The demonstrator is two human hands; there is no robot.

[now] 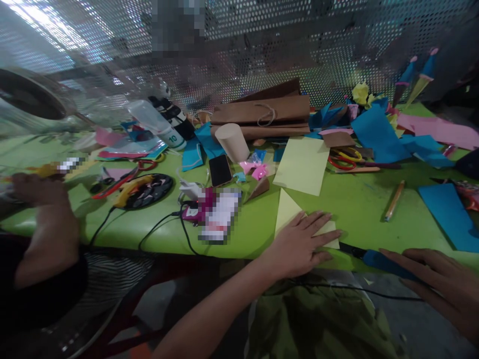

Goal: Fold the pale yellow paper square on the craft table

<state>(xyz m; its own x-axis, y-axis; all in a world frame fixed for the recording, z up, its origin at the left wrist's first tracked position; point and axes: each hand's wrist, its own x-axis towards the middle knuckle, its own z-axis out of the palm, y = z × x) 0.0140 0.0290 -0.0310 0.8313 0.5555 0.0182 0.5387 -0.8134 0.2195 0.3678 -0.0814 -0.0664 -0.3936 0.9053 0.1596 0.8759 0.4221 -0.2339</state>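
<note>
pale yellow paper [286,207] lies under the flat, spread left hand [301,242] near the green table's [359,204] edge; the right hand [443,279] grips a blue-handled cutter [387,263], blade at the paper's right corner; a larger yellow sheet [301,165] lies beyond.

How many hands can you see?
3. The left hand lies on yellow paper; the right hand, at lower right, holds a blue-handled knife; another person's hand is at the far left. More may be hidden.
</note>
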